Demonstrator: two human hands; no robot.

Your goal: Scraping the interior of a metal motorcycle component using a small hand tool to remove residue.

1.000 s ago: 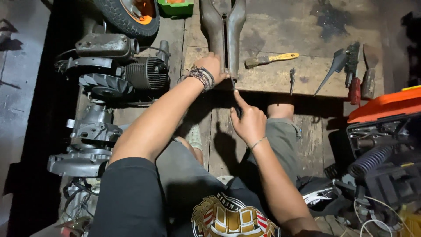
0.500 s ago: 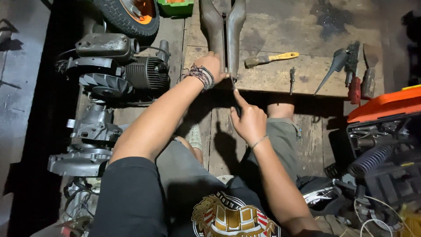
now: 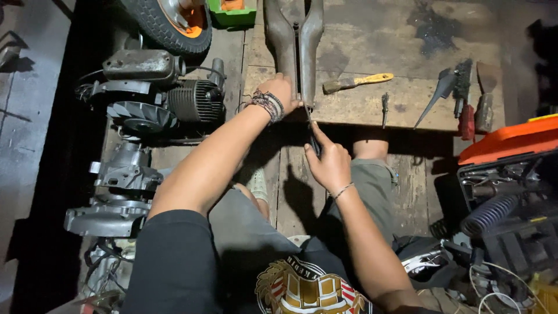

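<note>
My left hand, with beaded bracelets at the wrist, presses down on the near end of a long grey two-armed metal part that lies on a raised wooden board. My right hand grips a slim dark tool whose tip points up at the end of that metal part, by the board's front edge. My knees and grey shorts show below the hands.
A finned small engine and engine casings lie at left, a tyre at top left. On the board lie a yellow-handled brush, a small bit and hand tools. An orange toolbox stands open at right.
Nothing has moved noticeably; both hands stay at the end of the metal part.
</note>
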